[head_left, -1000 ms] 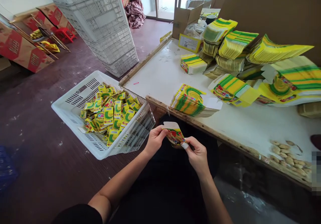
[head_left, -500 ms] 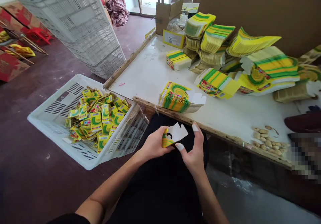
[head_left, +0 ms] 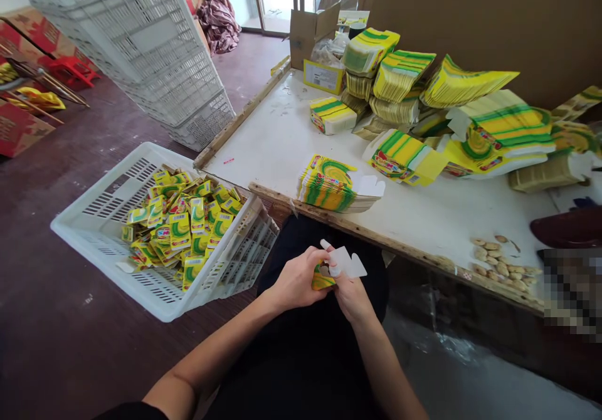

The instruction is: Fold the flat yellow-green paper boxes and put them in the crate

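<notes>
Over my lap, my left hand (head_left: 301,277) grips a small yellow-and-green carton (head_left: 322,278) with white inner flaps sticking out to the right. My right hand (head_left: 348,291) is closed on the same carton from the right, its thumb and fingers at the flaps. Part of the carton is covered by my fingers. Just beyond, at the table's front edge, lies a stack of flat cartons (head_left: 329,183) of the same print. A white plastic crate (head_left: 164,310) to the left holds a heap of folded yellow-and-green cartons (head_left: 181,225).
Bundles of flat cartons (head_left: 404,75) are piled on the white table (head_left: 263,138), with a cardboard box (head_left: 303,34) behind. Peanuts (head_left: 503,263) lie at the right. Wooden strips edge the table. Tall stacked crates (head_left: 155,44) stand at the upper left.
My right hand has come in from the right, from spread fingers to a grip on the carton. The carton and my left hand have shifted slightly right.
</notes>
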The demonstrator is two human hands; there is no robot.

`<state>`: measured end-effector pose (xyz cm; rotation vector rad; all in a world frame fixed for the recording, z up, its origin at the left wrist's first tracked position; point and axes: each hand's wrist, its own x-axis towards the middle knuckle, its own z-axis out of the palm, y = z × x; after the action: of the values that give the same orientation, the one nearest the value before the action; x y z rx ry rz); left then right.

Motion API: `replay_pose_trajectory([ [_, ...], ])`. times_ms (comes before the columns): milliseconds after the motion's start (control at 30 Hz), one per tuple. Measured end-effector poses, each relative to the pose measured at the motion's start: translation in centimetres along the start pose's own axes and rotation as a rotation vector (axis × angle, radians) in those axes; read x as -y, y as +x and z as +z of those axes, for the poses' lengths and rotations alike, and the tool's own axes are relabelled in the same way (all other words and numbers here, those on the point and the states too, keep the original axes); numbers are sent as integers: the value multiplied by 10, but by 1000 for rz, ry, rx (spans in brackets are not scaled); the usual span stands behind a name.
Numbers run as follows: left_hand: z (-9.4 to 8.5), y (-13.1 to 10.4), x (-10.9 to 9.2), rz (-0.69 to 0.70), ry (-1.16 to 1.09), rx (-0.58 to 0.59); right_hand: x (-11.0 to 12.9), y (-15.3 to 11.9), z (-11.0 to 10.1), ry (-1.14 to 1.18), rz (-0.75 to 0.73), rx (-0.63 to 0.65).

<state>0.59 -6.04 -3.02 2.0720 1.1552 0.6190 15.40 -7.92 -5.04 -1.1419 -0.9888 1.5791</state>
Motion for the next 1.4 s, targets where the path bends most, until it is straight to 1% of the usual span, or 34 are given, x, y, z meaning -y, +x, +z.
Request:
replay_pose_trajectory([
  [67, 0, 2, 2, -76, -59, 30, -4, -2, -2, -182, -151, -27],
  [133, 0, 5, 5, -142, -126, 45, -5, -6, -3, -385, -310, -7],
  [233, 1, 6, 8, -165, -191, 32, -3, -9, -3, -581, -513, 39],
  [300, 1, 5, 7, -160, -215, 14, -1, -8, -5, -629, -587, 32],
  [367, 0, 3, 6, -160, -208, -8, 1, -6, -8, -650, -615, 9],
  [433, -3, 0, 5, -159, -155, -18, 3, -5, -12, -661, -617, -20],
  [533, -8, -4, 4, -189, -52, 28, 5, -5, -16, -670, -600, -20],
  [667, -12, -7, 4, -237, 4, 67, 3, -7, -20, -705, -522, 77],
  [833, -16, -7, 2, -212, 4, 86, 10, -10, -28, -713, -387, 187],
  [1000, -17, -11, -1, -201, 14, 111, 24, -13, -37, -719, -323, 303],
  [1100, -16, -14, -4, -212, 34, 136, 26, -16, -38, -715, -301, 339],
  [1200, -16, -14, -7, -217, 70, 150, 22, -19, -33, -690, -282, 276],
  [1400, -20, -11, -12, -175, 180, 164, 13, -23, -19, -647, -281, 29],
])
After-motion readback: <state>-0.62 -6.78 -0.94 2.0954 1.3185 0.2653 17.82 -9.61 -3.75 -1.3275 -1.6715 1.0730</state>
